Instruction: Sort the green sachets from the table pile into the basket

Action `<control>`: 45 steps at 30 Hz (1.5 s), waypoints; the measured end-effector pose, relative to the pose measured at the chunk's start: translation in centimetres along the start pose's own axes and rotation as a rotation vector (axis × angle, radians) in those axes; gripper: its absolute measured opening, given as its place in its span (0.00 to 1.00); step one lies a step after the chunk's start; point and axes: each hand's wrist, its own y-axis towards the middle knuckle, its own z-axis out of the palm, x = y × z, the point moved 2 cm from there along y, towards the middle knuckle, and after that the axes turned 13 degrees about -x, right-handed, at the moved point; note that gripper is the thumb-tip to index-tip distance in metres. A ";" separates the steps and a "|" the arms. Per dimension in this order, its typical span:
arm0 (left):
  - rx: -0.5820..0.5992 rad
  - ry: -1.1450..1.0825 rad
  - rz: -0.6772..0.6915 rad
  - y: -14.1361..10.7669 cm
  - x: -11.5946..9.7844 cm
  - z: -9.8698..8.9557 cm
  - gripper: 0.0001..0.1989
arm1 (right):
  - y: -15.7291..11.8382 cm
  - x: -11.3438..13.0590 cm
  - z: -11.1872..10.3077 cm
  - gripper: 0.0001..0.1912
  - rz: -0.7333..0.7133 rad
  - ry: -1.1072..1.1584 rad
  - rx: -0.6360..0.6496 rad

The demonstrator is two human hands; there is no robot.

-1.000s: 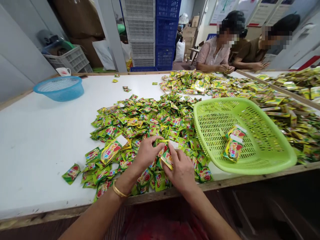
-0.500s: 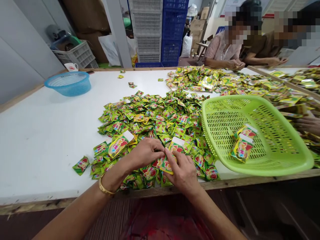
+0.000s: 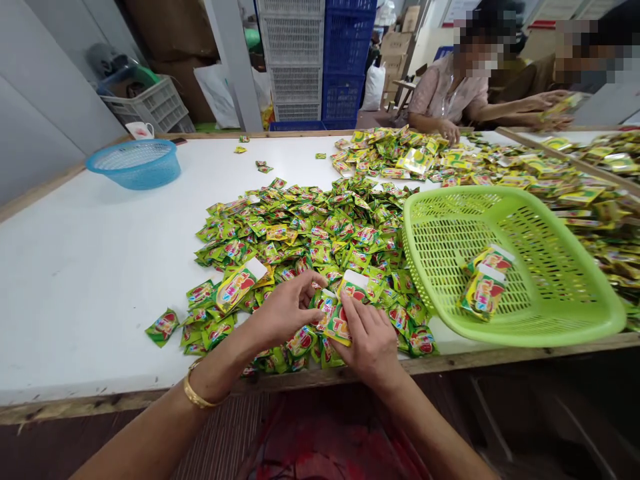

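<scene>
My right hand (image 3: pixel 370 340) is closed on a flat yellow-green packet (image 3: pixel 354 287) with a white top end, holding it above the pile of small candy sachets (image 3: pixel 300 233). My left hand (image 3: pixel 285 310), with a gold bangle at the wrist, is at the packet's left side. Its thumb and fingers are apart, and a small green sachet (image 3: pixel 327 303) shows near their tips, up against the packet. Whether the left thumb touches that sachet I cannot tell. Another white-ended packet (image 3: pixel 237 287) lies on the pile to the left.
A green plastic basket (image 3: pixel 560 327) on the right holds two similar packets (image 3: pixel 483 293). A blue basket (image 3: pixel 135 180) stands at the far left beside a white mug (image 3: pixel 139 131). More packets (image 3: pixel 460 163) cover the back right. Two people sit across the table, with stacked crates (image 3: pixel 295 60) behind.
My left hand has drawn slightly left from the packet, its finger and thumb parting. The packet stays in my right hand. Across the table, a co-worker's arm has reached out to the right.
</scene>
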 end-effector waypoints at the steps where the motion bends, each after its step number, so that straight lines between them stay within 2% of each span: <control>1: -0.031 0.028 0.014 0.0 0.1 0.0 0.14 | 0.0 0.0 0.1 0.29 -0.013 -0.007 0.003; 3: -0.069 0.113 0.065 0.1 0.0 0.4 0.10 | -0.2 0.0 0.2 0.28 -0.030 -0.020 0.008; 5: -0.055 0.122 0.074 0.3 0.0 1.0 0.09 | -0.4 -0.1 0.2 0.27 -0.031 -0.024 0.011; 9: 0.051 -0.111 -0.079 -0.1 0.5 1.7 0.13 | -1.1 -0.3 -0.4 0.26 -0.019 -0.017 0.006; 11: 0.004 -0.076 -0.125 -0.7 0.9 1.7 0.12 | -1.5 -0.3 -0.7 0.26 -0.023 -0.010 0.013; 13: -0.044 0.011 -0.159 -1.3 1.3 1.9 0.06 | -1.7 -0.1 -1.0 0.27 -0.027 -0.007 0.029; 15: -0.030 0.015 -0.194 -1.9 1.5 2.7 0.01 | -1.8 0.1 -1.2 0.27 -0.025 -0.009 0.044; 17: 0.052 -0.040 -0.222 -2.2 1.5 3.8 0.04 | -1.8 0.3 -1.4 0.26 -0.020 -0.011 0.053; 20: 0.313 -0.164 -0.309 -2.5 0.7 5.2 0.07 | -1.8 0.2 -1.6 0.27 -0.020 -0.016 0.060; 22: 0.471 -0.277 -0.376 -2.6 -0.3 5.5 0.09 | -1.7 -0.5 -2.0 0.27 -0.028 -0.034 0.061; 24: 0.507 -0.386 -0.393 -2.2 -1.5 5.1 0.16 | -1.2 -2.3 -2.9 0.29 -0.039 -0.077 0.045; 25: 0.464 -0.421 -0.373 -1.7 -2.0 4.6 0.19 | -0.7 -3.8 -3.5 0.29 -0.035 -0.132 0.024; 26: 0.373 -0.434 -0.335 -1.0 -2.3 4.0 0.21 | 0.0 -5.6 -4.2 0.30 -0.017 -0.217 -0.008; 28: 0.085 -0.353 -0.246 1.0 -2.3 2.5 0.22 | 1.7 -9.5 -5.7 0.33 0.066 -0.450 -0.091; 30: -0.172 -0.126 -0.168 3.6 -1.5 1.3 0.18 | 3.4 -12.5 -6.9 0.38 0.181 -0.644 -0.170; 32: -0.300 0.218 -0.043 6.4 -0.6 1.1 0.15 | 4.6 -12.9 -7.0 0.40 0.264 -0.676 -0.186; 34: -0.316 0.572 0.153 9.1 0.0 1.9 0.13 | 4.8 -10.6 -5.5 0.35 0.321 -0.557 -0.056; 36: -0.291 0.801 0.287 11.4 0.3 3.3 0.12 | 4.1 -6.8 -2.7 0.32 0.400 -0.391 0.238; 37: -0.276 0.858 0.304 12.3 0.5 3.9 0.13 | 3.5 -4.9 -1.3 0.32 0.449 -0.351 0.382; 39: -0.265 0.893 0.295 13.7 0.6 5.0 0.14 | 2.5 -1.8 1.1 0.34 0.509 -0.310 0.560; 42: -0.214 0.908 0.313 14.4 0.8 5.9 0.09 | 2.1 0.0 2.9 0.36 0.533 -0.303 0.638; 45: -0.177 0.871 0.342 13.7 1.2 5.3 0.04 | 2.1 -0.6 2.9 0.33 0.529 -0.280 0.635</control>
